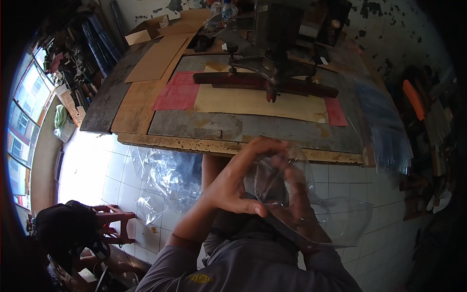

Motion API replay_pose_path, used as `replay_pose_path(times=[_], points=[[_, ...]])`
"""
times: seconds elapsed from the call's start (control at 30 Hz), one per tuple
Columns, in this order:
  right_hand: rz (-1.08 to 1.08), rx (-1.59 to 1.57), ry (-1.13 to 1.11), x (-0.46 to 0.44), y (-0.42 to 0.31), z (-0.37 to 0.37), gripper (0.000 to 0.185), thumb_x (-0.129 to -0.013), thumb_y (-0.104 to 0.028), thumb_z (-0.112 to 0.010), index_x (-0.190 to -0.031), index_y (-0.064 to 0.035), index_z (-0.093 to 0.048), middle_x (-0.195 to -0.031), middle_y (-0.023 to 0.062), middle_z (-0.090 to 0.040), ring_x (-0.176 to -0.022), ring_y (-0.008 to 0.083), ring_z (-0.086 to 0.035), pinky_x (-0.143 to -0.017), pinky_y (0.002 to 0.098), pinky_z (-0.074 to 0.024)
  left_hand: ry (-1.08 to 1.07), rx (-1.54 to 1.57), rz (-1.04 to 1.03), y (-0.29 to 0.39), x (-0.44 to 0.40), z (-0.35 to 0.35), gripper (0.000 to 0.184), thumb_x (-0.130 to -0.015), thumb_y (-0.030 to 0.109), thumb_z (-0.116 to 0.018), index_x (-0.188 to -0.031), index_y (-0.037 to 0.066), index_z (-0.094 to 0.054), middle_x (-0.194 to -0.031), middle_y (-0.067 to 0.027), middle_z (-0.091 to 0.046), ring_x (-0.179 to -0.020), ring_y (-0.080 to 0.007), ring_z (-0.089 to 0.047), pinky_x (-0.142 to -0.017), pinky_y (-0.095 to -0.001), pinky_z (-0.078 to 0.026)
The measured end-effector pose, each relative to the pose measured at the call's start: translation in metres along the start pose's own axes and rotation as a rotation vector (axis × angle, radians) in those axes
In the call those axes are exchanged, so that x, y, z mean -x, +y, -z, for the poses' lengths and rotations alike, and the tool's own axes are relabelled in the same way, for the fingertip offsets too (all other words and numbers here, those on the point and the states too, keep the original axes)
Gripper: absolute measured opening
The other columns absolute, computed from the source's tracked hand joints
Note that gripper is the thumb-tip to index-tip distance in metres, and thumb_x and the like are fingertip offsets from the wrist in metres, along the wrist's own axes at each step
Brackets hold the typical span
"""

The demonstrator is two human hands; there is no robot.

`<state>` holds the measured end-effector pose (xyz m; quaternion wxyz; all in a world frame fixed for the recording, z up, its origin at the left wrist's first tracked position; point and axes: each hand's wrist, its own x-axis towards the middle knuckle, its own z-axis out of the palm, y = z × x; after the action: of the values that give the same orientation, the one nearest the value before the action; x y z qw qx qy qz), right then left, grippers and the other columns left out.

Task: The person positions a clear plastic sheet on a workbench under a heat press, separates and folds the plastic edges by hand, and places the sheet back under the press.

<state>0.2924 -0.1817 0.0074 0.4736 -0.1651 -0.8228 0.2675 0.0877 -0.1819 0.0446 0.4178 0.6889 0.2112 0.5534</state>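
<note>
A clear plastic sheet (340,221), bent and glossy, hangs in front of my body below the table's front edge. My left hand (243,180) is at its left side, with thumb and fingers spread apart around a curled part of the plastic. My right hand (296,192) is behind the transparent sheet, blurred by motion and partly covered by reflections; its grip is hard to make out. Beyond both hands, a dark press-like tool with a long bar (265,83) stands over yellow paper (243,101) and red paper (177,91) on the table.
The wooden table edge (233,150) runs just beyond my hands. Cardboard (158,58) lies at the back left, and clear plastic sheets (386,126) hang over the right side. Loose plastic (170,177) lies on the tiled floor near a red stool (114,219).
</note>
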Motion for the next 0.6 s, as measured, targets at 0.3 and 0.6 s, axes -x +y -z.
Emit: replay_pose_path(times=[0.3,0.6], points=[[-0.189,-0.126,-0.22,0.0,0.001,0.017,0.076,-0.1,-0.062,-0.052,-0.148,-0.0021,-0.048,-0.133,0.0182,-0.059,-0.125,0.036,-0.056,-0.107,0.0497,-0.0424,0.279,0.31,0.007,0.005,-0.006,-0.004,0.073,-0.097,0.06,-0.06,-0.133,-0.002,-0.052,-0.13,-0.0167,-0.057,-0.119,-0.0258,-0.058,-0.109,-0.0438,-0.041],[-0.038,0.056,-0.185,-0.014,-0.011,0.016,0.061,-0.098,-0.044,-0.067,-0.138,0.0008,-0.057,-0.132,0.0235,-0.062,-0.122,0.038,-0.063,-0.104,0.0477,-0.0495,0.124,-0.017,0.398,0.047,-0.018,0.011,0.011,-0.096,0.009,-0.069,-0.097,-0.001,-0.066,-0.102,-0.0068,-0.065,-0.099,-0.0137,-0.063,-0.086,-0.0296,-0.051]])
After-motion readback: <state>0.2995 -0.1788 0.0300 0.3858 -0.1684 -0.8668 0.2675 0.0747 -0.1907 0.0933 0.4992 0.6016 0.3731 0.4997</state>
